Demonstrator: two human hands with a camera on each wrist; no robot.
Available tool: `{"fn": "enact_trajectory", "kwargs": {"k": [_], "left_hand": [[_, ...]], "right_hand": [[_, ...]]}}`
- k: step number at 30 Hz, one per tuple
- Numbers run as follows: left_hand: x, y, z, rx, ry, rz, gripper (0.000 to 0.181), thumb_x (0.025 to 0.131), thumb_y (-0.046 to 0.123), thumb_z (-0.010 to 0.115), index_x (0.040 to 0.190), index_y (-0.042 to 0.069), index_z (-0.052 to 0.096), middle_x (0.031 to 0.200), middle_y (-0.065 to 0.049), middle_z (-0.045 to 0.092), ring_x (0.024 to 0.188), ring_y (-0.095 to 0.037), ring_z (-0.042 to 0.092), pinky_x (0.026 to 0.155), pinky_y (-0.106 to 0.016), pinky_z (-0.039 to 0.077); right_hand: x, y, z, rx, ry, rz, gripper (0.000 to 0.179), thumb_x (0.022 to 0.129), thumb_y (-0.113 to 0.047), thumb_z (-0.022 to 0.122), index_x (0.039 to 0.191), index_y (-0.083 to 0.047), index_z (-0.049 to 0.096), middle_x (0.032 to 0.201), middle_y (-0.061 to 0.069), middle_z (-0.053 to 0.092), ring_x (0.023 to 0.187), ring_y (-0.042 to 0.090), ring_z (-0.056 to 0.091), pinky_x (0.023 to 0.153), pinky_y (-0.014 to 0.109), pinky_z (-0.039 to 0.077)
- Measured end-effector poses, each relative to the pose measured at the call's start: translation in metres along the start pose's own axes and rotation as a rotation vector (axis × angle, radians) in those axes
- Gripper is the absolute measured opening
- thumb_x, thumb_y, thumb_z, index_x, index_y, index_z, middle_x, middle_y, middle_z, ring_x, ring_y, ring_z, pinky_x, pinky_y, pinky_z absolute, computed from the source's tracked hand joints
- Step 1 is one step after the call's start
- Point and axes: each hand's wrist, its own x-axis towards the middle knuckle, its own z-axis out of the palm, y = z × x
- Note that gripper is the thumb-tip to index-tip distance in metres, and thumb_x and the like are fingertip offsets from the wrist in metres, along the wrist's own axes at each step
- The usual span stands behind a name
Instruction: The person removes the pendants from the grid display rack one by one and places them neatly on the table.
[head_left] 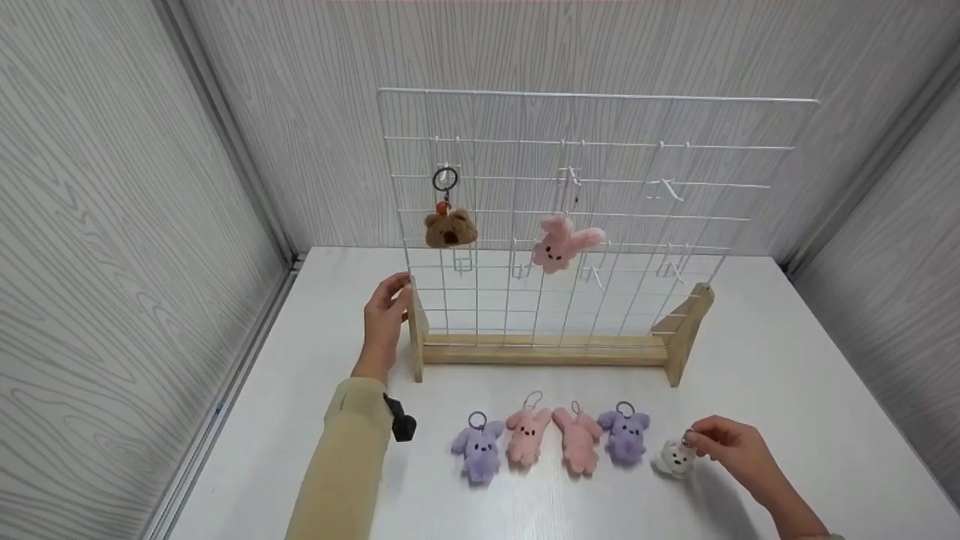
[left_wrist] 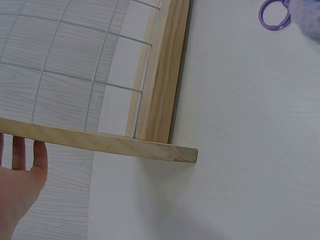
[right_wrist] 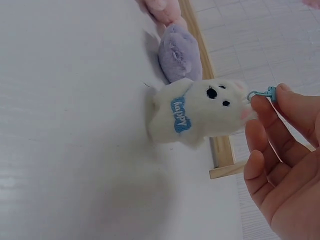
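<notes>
My right hand [head_left: 731, 450] pinches the small blue clasp [right_wrist: 271, 93] of a white plush keychain [right_wrist: 195, 112] between thumb and fingertips. The plush has a black nose and a blue patch on its belly, and hangs close above the white table. At the other side, my left hand [head_left: 384, 319] touches the outer face of the wooden end piece [left_wrist: 100, 142] of a wire grid rack [head_left: 555, 350]. Its fingertips [left_wrist: 40, 148] lie against the wood; the thumb is hard to make out. A brown bear keychain [head_left: 450, 229] and a pink bunny keychain [head_left: 555, 246] hang on the grid.
In front of the rack lie a purple plush [head_left: 480, 452], a pink plush [head_left: 526, 436], another pink plush face down [head_left: 580, 444] and a second purple plush [head_left: 625, 437]. Several hooks stick out of the grid, one at upper right [head_left: 670, 190]. Grey wood-grain panels [head_left: 112, 187] enclose the table.
</notes>
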Motion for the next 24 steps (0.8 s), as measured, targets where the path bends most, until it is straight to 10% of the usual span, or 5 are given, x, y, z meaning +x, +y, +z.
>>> {"fn": "enact_trajectory", "kwargs": {"k": [24], "left_hand": [[0.0,0.0,0.0,0.005,0.001,0.02,0.033,0.095,0.024,0.055,0.127,0.014,0.052,0.129,-0.001,0.05,0.115,-0.016,0.05,0.092,-0.038,0.042]], "right_hand": [[0.052,0.013,0.006,-0.103,-0.059,-0.052,0.022,0.088,-0.02,0.066,0.096,0.001,0.065,0.082,0.009,0.064,0.07,0.018,0.058,0.059,0.03,0.046]]}}
